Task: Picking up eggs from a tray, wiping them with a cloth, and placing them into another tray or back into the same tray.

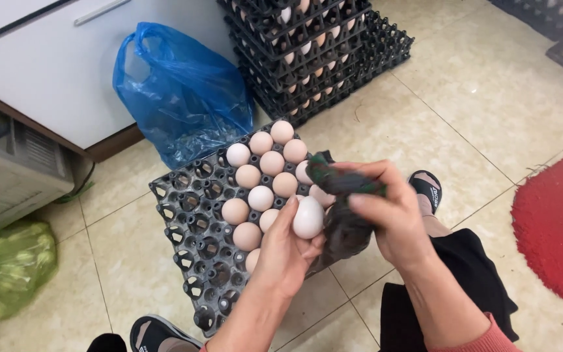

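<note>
My left hand (286, 251) holds a pale egg (309, 218) by its fingertips above a black plastic egg tray (193, 225) on the tiled floor. My right hand (389, 210) grips a dark, damp-looking cloth (345, 215) that rests against the egg. The tray's right half carries several beige and white eggs (272, 163); its left half has bare cups.
A stack of black egg trays with eggs (314, 52) stands behind. A blue plastic bag (180, 91) leans on a white cabinet (53, 65). A green bag (4, 270) lies at left, a red mat (555, 221) at right. My sandalled feet (158, 332) flank the tray.
</note>
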